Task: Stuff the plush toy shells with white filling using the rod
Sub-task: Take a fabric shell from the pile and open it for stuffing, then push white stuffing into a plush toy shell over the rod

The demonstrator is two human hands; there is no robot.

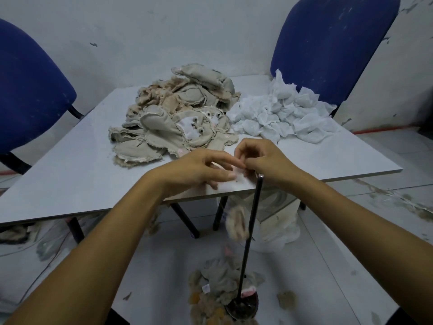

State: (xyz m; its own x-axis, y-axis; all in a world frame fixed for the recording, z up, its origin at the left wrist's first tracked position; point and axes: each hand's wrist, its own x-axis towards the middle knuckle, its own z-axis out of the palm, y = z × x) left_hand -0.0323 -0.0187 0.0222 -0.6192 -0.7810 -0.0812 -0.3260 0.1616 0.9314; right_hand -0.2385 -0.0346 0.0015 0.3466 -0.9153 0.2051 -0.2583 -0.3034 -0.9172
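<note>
White table (70,174) spread with a beige heap of plush toy shells (178,113) far centre, white filling (281,116) piled far right, rod (251,228) stood upright on a floor base at the near edge, small pale piece (blurred) pinched between left hand (199,170) and right hand (260,158).

The light is dim, cool and even, with no glare and no bright source visible. Soft, faint shadows lie under the table (70,184) and beneath the heap of plush shells (175,116). The wide lens bends the scene: the table's edges bow, the blue chairs (332,43) lean outward, and the forearms swell toward the lower corners. Detail is smeared overall; a beige plush piece (237,222) beside the rod (251,226) is motion-blurred, and the floor at the bottom looks soft.
</note>
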